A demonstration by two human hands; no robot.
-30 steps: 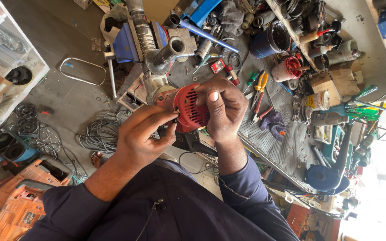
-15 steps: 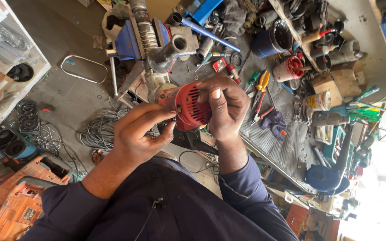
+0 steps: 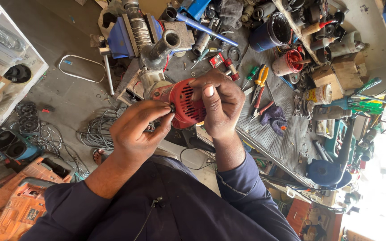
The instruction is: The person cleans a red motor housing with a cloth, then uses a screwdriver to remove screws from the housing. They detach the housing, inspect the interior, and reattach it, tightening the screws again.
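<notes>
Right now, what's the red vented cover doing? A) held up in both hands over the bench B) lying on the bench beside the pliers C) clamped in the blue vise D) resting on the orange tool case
A: the red vented cover is gripped by the right hand, while the left hand pinches a small dark part at its edge, above the bench.

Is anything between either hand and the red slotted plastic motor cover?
Nothing visible. The right hand grips the red slotted plastic motor cover directly, thumb across its face. The left hand pinches a small dark part against the cover's edge.
</notes>
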